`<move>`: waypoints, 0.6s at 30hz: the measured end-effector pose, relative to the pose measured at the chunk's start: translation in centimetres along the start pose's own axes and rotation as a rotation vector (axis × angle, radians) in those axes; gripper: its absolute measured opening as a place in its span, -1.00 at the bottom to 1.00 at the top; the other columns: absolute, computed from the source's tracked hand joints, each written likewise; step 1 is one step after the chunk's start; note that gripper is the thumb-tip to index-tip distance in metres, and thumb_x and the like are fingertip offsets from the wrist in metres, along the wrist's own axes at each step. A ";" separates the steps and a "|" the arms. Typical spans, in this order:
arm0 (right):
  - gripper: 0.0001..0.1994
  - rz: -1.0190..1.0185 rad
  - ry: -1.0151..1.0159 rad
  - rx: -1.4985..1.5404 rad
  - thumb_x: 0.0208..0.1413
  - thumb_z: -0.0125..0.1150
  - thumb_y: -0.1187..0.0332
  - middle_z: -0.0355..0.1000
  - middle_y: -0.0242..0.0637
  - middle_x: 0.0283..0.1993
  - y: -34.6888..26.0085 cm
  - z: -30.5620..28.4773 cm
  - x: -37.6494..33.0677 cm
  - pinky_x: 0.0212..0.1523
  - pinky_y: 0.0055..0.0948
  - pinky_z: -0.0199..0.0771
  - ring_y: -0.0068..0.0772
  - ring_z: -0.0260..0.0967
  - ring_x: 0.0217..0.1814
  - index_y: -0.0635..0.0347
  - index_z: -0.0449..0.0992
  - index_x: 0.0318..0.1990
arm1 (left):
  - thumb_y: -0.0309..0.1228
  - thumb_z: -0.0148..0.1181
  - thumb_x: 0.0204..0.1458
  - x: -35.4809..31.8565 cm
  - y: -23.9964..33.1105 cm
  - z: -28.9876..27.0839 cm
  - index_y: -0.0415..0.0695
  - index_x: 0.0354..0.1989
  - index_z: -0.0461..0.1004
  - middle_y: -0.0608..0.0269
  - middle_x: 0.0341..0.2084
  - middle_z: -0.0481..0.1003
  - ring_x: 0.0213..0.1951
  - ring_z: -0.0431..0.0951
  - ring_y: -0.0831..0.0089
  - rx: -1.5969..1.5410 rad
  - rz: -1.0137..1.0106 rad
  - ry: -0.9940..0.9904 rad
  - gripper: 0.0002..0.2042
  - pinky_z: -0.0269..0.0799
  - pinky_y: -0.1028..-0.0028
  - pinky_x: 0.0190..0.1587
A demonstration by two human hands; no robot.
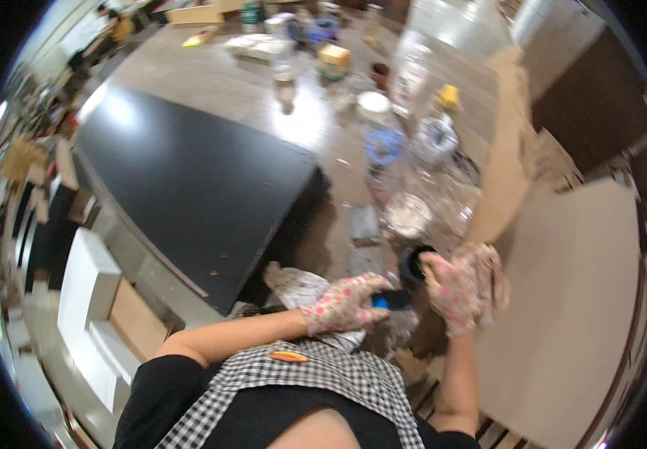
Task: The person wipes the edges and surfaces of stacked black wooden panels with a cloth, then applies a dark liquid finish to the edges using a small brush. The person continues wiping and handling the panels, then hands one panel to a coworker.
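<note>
Note at right a gloved right hand [454, 292], bent at the rim of a dark cup [409, 266], too blurred to confirm any pinch; nearer left, a gloved left hand [349, 303] pinching a black-and-blue block [394, 301]. Cradle the cup's wall, probably light, stiff; grip the block's sides, likely firm.

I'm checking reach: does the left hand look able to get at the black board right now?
Probably yes: the black board lies nearby, its top uncovered, though the left hand seems to hold a dark object.

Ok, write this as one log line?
left hand: holds black-and-blue object | right hand: at dark container | nearby: black panel
</note>
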State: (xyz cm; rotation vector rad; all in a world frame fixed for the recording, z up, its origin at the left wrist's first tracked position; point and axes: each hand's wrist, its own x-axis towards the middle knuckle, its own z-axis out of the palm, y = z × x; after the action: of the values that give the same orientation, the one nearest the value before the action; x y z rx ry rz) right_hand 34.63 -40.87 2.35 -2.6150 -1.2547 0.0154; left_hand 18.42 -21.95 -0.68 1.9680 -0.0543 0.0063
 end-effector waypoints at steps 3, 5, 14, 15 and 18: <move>-0.88 0.007 0.098 -0.162 0.13 0.21 0.34 0.55 -0.30 -0.38 -0.1 -0.8 -0.2 -0.25 -0.27 0.45 -0.23 0.46 -0.40 -0.07 0.59 -0.19 | -0.26 0.32 0.03 -0.2 0.2 -0.2 -0.17 0.09 0.43 -0.04 -0.05 0.51 0.03 0.53 0.06 -0.039 -0.073 -0.008 -0.54 0.45 0.22 0.07; -0.87 0.202 0.078 -0.043 0.16 0.16 0.38 0.56 -0.23 -0.36 -0.1 -0.9 0.0 -0.15 -0.16 0.44 -0.14 0.48 -0.32 -0.04 0.59 -0.17 | -0.26 0.30 0.05 -0.2 0.6 -0.5 -0.14 0.12 0.42 -0.04 -0.09 0.53 -0.04 0.55 0.06 -0.051 -0.092 -0.016 -0.54 0.46 0.23 0.01; -0.86 0.250 -0.001 0.092 0.11 0.21 0.41 0.51 -0.12 -0.40 -1.1 -1.7 0.8 -0.21 -0.21 0.41 -0.06 0.47 -0.28 0.11 0.56 -0.17 | -0.19 0.27 0.09 -1.2 0.8 -1.3 -0.14 0.16 0.40 -0.06 -0.14 0.55 -0.10 0.57 0.03 -0.066 -0.119 0.001 -0.51 0.47 0.21 -0.08; -0.87 0.125 0.089 0.092 0.15 0.19 0.40 0.50 -0.10 -0.42 -0.9 -1.6 0.8 -0.26 -0.19 0.42 -0.05 0.47 -0.33 0.11 0.56 -0.16 | -0.17 0.27 0.09 -1.3 0.7 -1.2 -0.17 0.16 0.39 -0.08 -0.12 0.54 -0.06 0.57 0.04 -0.073 -0.145 -0.037 -0.49 0.47 0.21 -0.05; -0.84 0.029 0.009 0.064 0.20 0.13 0.35 0.57 -0.21 -0.34 -0.5 -0.2 0.8 -0.28 -0.18 0.46 -0.11 0.52 -0.34 0.08 0.55 -0.11 | -0.17 0.27 0.09 -1.3 0.4 -1.0 -0.17 0.16 0.38 -0.07 -0.09 0.54 -0.02 0.56 0.06 -0.033 -0.070 -0.015 -0.49 0.47 0.21 -0.01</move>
State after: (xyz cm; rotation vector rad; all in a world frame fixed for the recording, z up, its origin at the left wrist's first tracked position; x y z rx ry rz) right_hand 34.82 -40.02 2.76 -2.5755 -1.1932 0.0477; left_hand 17.13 -21.14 0.09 1.9362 0.0040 -0.0549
